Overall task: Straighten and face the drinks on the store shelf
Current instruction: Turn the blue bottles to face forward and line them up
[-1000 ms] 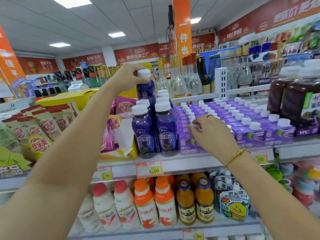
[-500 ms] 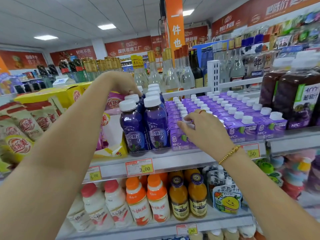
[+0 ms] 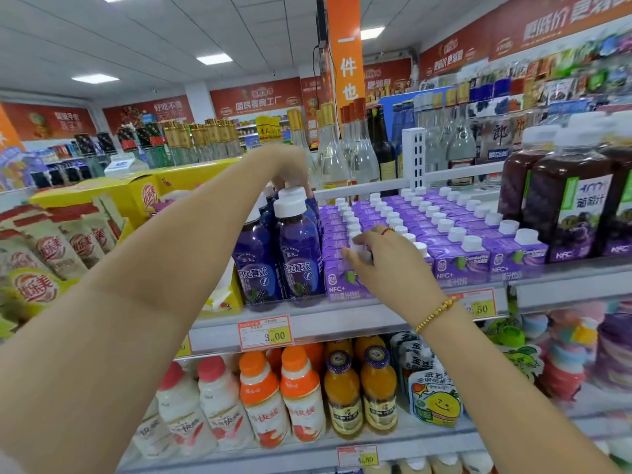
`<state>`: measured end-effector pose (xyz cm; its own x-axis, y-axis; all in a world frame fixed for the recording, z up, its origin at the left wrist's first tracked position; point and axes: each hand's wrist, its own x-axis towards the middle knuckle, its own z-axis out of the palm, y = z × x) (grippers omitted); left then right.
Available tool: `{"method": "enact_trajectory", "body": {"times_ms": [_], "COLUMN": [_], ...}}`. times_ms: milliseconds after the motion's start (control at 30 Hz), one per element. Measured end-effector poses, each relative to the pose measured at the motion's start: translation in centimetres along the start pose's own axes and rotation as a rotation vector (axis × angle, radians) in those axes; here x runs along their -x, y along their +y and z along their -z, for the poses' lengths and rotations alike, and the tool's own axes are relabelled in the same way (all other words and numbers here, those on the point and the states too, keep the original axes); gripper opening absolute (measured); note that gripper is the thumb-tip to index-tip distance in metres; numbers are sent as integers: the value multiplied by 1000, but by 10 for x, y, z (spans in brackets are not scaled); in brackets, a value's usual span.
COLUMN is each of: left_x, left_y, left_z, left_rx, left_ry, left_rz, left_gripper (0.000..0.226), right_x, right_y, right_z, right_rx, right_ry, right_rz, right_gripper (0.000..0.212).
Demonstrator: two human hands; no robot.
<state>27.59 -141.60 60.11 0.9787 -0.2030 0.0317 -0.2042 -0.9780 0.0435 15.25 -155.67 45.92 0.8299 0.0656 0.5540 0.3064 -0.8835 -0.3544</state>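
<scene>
Purple bottles with white caps stand in two rows at the front of the upper shelf. My left hand reaches over them and grips the cap of a bottle at the back of the rows. To their right, several rows of purple juice cartons with white caps fill the shelf. My right hand pinches the white cap of the front-left carton.
Dark grape juice bottles stand at the right end of the shelf, yellow snack boxes and bags to the left. The lower shelf holds white, orange and yellow drink bottles and a pouch. Glass bottles stand behind.
My left hand has lowered the purple bottle it held up into the back of the bottle rows. My right hand has stayed on the front-left carton.
</scene>
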Motion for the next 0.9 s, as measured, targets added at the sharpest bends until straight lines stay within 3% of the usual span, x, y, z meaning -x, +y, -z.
{"method": "enact_trajectory", "body": {"times_ms": [200, 333, 400, 533, 767, 900], "left_x": [25, 70, 96, 145, 217, 240], "left_y": [-13, -17, -17, -24, -26, -41], "left_z": [17, 33, 36, 20, -69, -126], "left_rx": [248, 448, 639, 1111, 1456, 1658], "left_ry": [322, 571, 641, 534, 254, 136], "left_rz": [-45, -127, -175, -187, -209, -148], "left_gripper": [19, 31, 26, 11, 20, 49], "right_x": [3, 2, 1, 4, 43, 84], "right_y": [4, 6, 7, 12, 13, 7], "right_z": [-4, -4, -4, 3, 22, 33], "right_rx": [-95, -159, -208, -385, -644, -786], "right_ry": [-1, 22, 31, 55, 47, -39], "right_rz": [0, -37, -58, -90, -31, 11], "right_gripper": [42, 39, 37, 33, 17, 17]}}
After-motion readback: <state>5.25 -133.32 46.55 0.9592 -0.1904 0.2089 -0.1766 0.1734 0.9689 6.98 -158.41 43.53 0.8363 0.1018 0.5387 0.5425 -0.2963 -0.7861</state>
